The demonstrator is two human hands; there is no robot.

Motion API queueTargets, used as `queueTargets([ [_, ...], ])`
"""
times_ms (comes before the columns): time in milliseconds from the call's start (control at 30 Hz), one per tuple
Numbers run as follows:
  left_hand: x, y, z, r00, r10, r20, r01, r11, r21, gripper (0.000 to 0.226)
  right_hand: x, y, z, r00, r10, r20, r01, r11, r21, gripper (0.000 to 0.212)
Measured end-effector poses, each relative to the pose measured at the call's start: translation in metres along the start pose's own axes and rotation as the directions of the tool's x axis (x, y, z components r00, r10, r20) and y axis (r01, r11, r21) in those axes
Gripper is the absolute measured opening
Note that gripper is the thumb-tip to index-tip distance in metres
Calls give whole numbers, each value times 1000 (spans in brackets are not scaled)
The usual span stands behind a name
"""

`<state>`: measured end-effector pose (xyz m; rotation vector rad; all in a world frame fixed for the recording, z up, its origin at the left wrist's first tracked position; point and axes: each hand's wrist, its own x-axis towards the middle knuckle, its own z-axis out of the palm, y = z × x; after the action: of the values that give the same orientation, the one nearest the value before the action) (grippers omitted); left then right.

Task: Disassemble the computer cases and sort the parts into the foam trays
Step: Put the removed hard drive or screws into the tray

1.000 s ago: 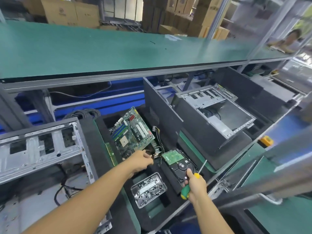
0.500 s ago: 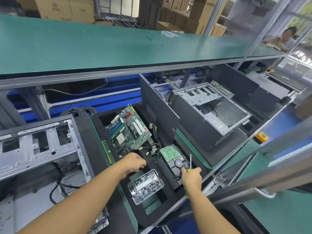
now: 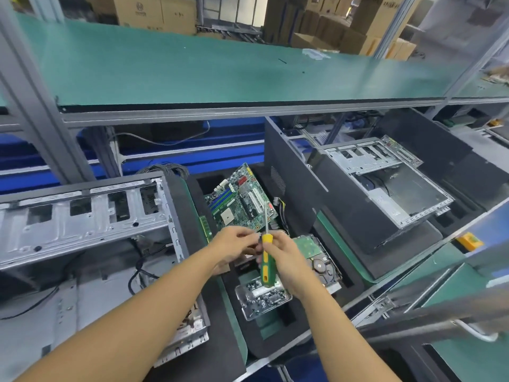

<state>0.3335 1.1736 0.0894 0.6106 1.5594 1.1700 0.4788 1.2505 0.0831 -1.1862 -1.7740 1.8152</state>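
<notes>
My right hand (image 3: 286,260) grips a green and yellow screwdriver (image 3: 266,261), held upright with its shaft pointing up over the motherboard (image 3: 239,199). My left hand (image 3: 234,245) meets it just to the left, fingers pinched near the yellow collar; what it holds is too blurred to tell. Both hover above the black foam tray (image 3: 203,186). The tray holds the green motherboard, a hard drive (image 3: 321,264) with its circuit side up, and a clear box of screws (image 3: 261,299). An open metal computer case (image 3: 82,216) lies at the left.
A second open case (image 3: 385,188) rests on another foam tray at the right, behind an upright black side panel (image 3: 292,194). A green shelf (image 3: 220,73) runs overhead. Cardboard boxes (image 3: 154,12) stack behind it. A grey rail (image 3: 440,304) crosses the lower right.
My right hand lifted off the hard drive and swung the screwdriver upright. My left hand rose from the tray and came together with the right hand.
</notes>
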Motion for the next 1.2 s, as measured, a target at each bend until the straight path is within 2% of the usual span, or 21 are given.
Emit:
queueTargets([
  [33,-7,5,-9,999,43,-14,-44,998,-36,15,2,-8,13,997,-45,62,43,999,23,17],
  [133,-30,18,-45,987,135,-85,-144,984,-109,20,5,-29,51,983,-132,131,122,989,85,20],
  [233,-59,23,-80,979,136,-154,-158,977,-141,25,5,-44,86,966,-134,220,124,991,59,27],
  [433,-116,7,-131,933,154,-324,-169,985,-19,22,-4,-56,148,912,-140,385,188,978,-89,17],
  [567,-153,-9,-154,905,134,-404,-187,978,-95,11,-19,-62,181,858,-134,496,207,974,-94,15],
  [667,-178,-27,-165,864,126,-488,-123,992,37,11,-30,-59,203,814,-105,571,224,964,-142,16],
  [800,-209,-57,-176,804,132,-580,2,974,225,9,-45,-47,222,832,-94,547,214,963,-161,13],
  [933,-238,-81,-185,829,142,-541,108,909,403,11,-69,-35,239,837,-45,546,149,978,-146,11],
  [1100,-273,-101,-190,839,192,-509,72,888,455,9,-104,-25,270,891,51,451,-38,999,-38,14],
  [1200,-301,-113,-195,783,265,-563,13,897,441,12,-132,-21,291,897,60,438,-76,997,18,15],
])
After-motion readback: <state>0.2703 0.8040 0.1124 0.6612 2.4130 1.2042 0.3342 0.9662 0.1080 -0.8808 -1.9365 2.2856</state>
